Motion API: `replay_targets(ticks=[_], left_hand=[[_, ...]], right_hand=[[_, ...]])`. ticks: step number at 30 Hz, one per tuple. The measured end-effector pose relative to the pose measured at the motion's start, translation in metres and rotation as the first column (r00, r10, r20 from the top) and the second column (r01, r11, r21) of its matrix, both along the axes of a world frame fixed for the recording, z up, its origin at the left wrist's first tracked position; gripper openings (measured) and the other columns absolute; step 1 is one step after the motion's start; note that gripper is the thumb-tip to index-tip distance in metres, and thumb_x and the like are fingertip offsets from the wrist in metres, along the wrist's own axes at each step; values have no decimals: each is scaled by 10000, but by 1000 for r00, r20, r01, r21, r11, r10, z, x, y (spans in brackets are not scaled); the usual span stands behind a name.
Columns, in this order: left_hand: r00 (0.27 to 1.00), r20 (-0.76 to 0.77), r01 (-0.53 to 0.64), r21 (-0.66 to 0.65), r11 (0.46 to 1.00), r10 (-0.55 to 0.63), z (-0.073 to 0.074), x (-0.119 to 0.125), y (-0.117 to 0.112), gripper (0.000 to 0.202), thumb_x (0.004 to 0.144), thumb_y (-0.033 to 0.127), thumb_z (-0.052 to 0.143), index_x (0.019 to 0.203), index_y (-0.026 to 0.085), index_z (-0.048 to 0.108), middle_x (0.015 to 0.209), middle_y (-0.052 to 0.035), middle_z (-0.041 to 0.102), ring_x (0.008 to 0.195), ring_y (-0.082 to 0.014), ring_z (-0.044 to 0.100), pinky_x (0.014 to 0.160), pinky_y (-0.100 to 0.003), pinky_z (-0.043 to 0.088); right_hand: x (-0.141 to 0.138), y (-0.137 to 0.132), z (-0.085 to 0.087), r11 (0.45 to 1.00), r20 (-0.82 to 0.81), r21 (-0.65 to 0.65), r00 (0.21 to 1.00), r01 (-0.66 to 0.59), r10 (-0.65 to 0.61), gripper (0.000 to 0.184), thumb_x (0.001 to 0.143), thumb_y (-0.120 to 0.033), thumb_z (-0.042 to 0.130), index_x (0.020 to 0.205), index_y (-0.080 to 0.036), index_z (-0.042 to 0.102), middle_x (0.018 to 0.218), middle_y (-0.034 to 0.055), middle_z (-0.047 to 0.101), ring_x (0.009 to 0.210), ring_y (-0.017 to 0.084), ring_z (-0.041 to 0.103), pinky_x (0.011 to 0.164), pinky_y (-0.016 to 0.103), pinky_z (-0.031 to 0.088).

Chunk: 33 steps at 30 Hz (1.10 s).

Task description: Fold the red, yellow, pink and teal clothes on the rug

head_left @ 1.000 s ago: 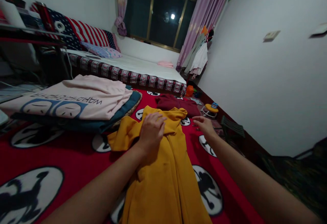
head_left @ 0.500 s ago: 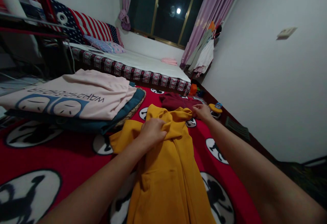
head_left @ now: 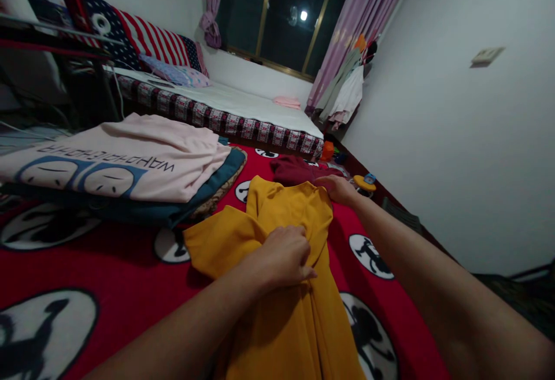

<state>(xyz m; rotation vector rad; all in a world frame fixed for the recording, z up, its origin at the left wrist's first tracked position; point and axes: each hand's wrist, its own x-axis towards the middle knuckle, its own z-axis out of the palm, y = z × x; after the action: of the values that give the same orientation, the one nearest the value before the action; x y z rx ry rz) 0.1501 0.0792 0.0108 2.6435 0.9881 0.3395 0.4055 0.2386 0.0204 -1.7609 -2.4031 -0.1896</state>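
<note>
A long mustard-yellow dress point(head_left: 281, 322) lies lengthwise in front of me, its collar end away from me and a wide sleeve spread to the left. Fingers curled, my left hand point(head_left: 286, 255) is closed on the cloth of its upper middle. My right hand point(head_left: 338, 189) pinches the far right corner, near the shoulder; its fingertips are partly hidden. Just beyond lies a dark red garment point(head_left: 299, 170), bunched up. On the left, a folded pale pink shirt point(head_left: 173, 137) with lettering and a blue cartoon print tops a pile above a teal garment point(head_left: 217, 180).
Everything rests on a red blanket point(head_left: 125, 276) with round black-and-white figures. Behind it stands a low bed point(head_left: 243, 99) under a window. A desk point(head_left: 56, 44) is at the left; a white wall point(head_left: 459, 137) borders the right, with small items along its foot.
My left hand has moved right and nearer to me across the dress. The dress's bunched upper part now lies flatter and wider. My right hand has shifted slightly left at the corner.
</note>
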Motion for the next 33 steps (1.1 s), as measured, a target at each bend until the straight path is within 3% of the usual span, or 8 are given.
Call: replay_targets(ticks=[4,8,10,14,19,22,28,33], left_hand=[[990,82,-119,55,991,114,-7,8,-3,238,834,393,562,841,186,680,893,-75,635,828,-213,612,682,-294,467],[982,112,-162,83,983,152,-16,13,-3,267,835,394,560,1032,229,630,958,-58,644,825,-215,627,671,-302,468],[987,58,-156,64,986,153,-19,13,-2,268,819,431,577,967,222,656,934,-65,646,810,-218,630,665,-303,464],[989,-7,-146,36,989,147,-20,14,-2,217,826,348,549,795,178,679,846,-79,648,782,-207,628,659,-297,456],[960,271,-73,-12,997,73,-13,12,2,175,820,288,522,765,178,646,948,-61,644,920,-196,591,762,-278,456],[933,346,-57,-120,991,96,-4,5,9,216,875,274,437,840,176,626,898,-46,662,842,-167,601,737,-257,452],[971,161,-151,-152,977,176,-2,-24,24,271,752,301,640,1006,209,640,1021,-44,676,924,-202,612,745,-267,440],[995,37,-89,-126,988,94,-4,-35,27,147,680,310,687,817,266,715,815,13,703,721,-157,617,561,-232,360]], right_hand=[[4,-7,4,989,12,100,994,107,-109,289,739,-128,594,978,-228,720,1049,55,673,944,206,619,804,261,461],[7,-14,4,999,17,52,1000,9,-10,403,711,-109,617,1072,-267,703,1119,48,636,879,175,623,739,234,470],[9,-15,1,998,-19,-6,998,-64,64,451,704,-84,621,1107,-271,697,1169,53,614,845,151,623,725,219,477],[13,-9,-3,996,-146,-54,987,-74,65,256,723,-113,639,926,-212,759,1134,69,632,806,139,631,743,232,499],[14,-2,0,998,-303,-60,953,-34,14,97,719,-158,672,773,-166,751,1095,84,655,933,183,638,836,274,502],[9,-2,1,998,-367,-36,930,-45,29,67,715,-175,667,716,-171,734,1116,70,662,1005,183,625,914,276,465],[1,0,-9,978,-436,-185,884,95,-168,112,722,-203,620,740,-144,714,699,26,707,673,151,646,646,220,494],[6,-1,-16,976,-427,-176,884,126,-191,128,720,-211,621,764,-133,712,668,28,700,617,135,624,565,192,450]])
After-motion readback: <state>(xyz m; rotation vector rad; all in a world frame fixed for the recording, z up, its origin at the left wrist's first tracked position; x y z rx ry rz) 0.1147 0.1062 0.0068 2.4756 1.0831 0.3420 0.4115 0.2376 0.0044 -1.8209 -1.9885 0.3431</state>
